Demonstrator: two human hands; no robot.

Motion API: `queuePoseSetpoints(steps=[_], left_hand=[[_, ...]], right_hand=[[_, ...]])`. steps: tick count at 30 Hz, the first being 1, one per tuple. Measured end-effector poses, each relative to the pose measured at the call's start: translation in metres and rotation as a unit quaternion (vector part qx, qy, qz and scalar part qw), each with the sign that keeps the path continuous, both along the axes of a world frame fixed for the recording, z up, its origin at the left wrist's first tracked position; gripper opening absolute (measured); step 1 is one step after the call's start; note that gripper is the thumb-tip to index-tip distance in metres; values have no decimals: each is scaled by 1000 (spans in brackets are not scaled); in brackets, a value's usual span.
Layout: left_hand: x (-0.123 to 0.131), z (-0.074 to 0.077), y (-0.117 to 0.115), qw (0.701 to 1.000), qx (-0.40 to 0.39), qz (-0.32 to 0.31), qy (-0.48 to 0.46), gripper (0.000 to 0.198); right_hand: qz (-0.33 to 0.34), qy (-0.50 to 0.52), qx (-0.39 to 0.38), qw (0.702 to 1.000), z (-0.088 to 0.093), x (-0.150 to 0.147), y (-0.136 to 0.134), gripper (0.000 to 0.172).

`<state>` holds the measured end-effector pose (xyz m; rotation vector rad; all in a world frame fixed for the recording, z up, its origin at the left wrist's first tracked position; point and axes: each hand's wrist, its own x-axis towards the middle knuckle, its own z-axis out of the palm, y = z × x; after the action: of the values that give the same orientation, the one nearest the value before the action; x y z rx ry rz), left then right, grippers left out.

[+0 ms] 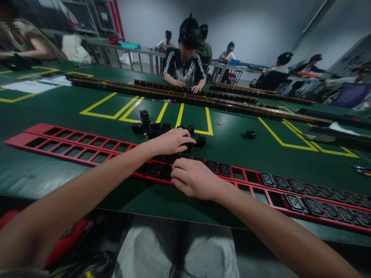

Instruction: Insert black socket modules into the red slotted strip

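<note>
My left hand [175, 141] reaches over a loose pile of black socket blocks [155, 129]. Its fingers are apart, close to one block just below them; a firm hold does not show. Nearer to me, my right hand [193, 177] rests at the long red slotted frame [100, 163] with its fingers curled downward. Whatever those fingers press or hold is hidden. Black sockets [295, 201] fill both rows of the frame at the right, and a few sit close to my right hand. The slots at the left end are bare.
One loose black block [251, 134] lies apart on the green table [228, 154], which has yellow tape outlines [210, 121]. Long dark strips [162, 88] run across the far side. Opposite me sits a person [185, 61] with both hands at the strips. Other people work farther back.
</note>
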<state>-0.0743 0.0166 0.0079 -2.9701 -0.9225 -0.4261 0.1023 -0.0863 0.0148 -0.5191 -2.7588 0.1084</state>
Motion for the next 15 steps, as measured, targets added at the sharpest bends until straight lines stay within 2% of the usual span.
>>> queuePoseSetpoints(steps=[4,7,9,12,15], left_hand=[[1,-2,2,999,-27,-24,-26,31],[1,0,1,998,-30,-20,-45,26],[1,2,-1,998,-29,-18,-53,24],[1,5,-4,997,-33,-17,-68,28],[1,7,-7,993,-47,-2,-104,31]], right_hand=[[1,-2,6,1000,1,2,1,18],[-23,24,22,999,10,10,9,17],[-70,58,40,995,20,19,18,15],[-180,81,56,979,29,34,35,12],[-263,52,51,962,27,43,47,30]])
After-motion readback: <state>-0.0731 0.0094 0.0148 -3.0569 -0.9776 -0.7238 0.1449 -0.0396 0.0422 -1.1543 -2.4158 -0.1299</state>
